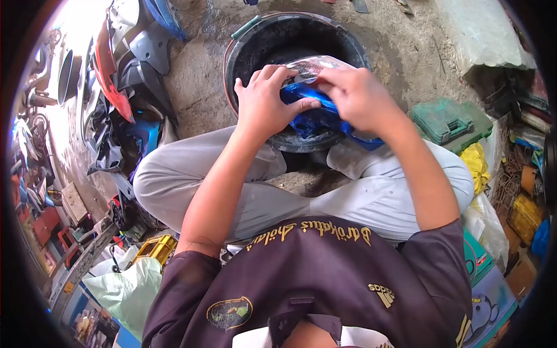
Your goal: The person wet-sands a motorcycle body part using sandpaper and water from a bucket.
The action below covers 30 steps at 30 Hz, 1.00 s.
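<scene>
A shiny blue piece (pixel 318 122) with a clear, red-and-white patterned part (pixel 313 66) along its far side is held over a black bucket (pixel 243 49). I cannot tell its exact kind. My left hand (pixel 268 98) grips its left side, fingers curled over the far edge and thumb on the blue surface. On the other side, the bent fingers of my right hand (pixel 362 101) press together at the clear part's near edge. What lies under those fingers is hidden, and this hand is slightly blurred.
Motorcycle body panels (pixel 110 87), one of them red, are piled at the left. At the right sit a green tool case (pixel 441 122), a yellow cloth or bag (pixel 476 165) and a concrete block (pixel 487 35). A yellow crate (pixel 155 249) stands at the lower left.
</scene>
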Each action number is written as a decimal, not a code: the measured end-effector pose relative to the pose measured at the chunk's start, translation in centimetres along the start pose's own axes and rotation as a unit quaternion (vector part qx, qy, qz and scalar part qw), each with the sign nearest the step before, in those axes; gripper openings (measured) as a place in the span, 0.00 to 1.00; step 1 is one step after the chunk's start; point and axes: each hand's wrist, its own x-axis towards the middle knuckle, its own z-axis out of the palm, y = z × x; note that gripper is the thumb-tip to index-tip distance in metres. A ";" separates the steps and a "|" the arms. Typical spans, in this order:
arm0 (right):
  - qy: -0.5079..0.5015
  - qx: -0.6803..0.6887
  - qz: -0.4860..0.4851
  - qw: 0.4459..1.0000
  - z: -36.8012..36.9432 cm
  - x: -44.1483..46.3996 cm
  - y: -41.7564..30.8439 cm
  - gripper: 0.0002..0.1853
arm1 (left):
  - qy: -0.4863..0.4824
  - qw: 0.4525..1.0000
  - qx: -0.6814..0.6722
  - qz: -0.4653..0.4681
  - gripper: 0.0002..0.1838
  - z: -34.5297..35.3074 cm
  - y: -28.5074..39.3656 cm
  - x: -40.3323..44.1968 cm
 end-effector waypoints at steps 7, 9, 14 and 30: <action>0.022 -0.025 0.029 0.999 0.3 -1.5 1.1 0.15 | -0.004 1.000 0.006 -0.005 0.42 -0.4 0.1 -0.7; 0.019 0.019 -0.093 0.995 1.0 -1.2 -0.4 0.14 | -0.007 1.000 -0.009 -0.008 0.43 0.0 0.0 -0.4; 0.003 0.032 0.141 0.989 -2.9 -1.7 4.5 0.13 | 0.001 1.000 -0.007 -0.001 0.44 -0.4 0.1 0.5; 0.007 0.053 0.029 0.998 -1.0 -1.2 -0.5 0.15 | 0.023 0.999 -0.025 0.020 0.42 0.6 -0.6 0.0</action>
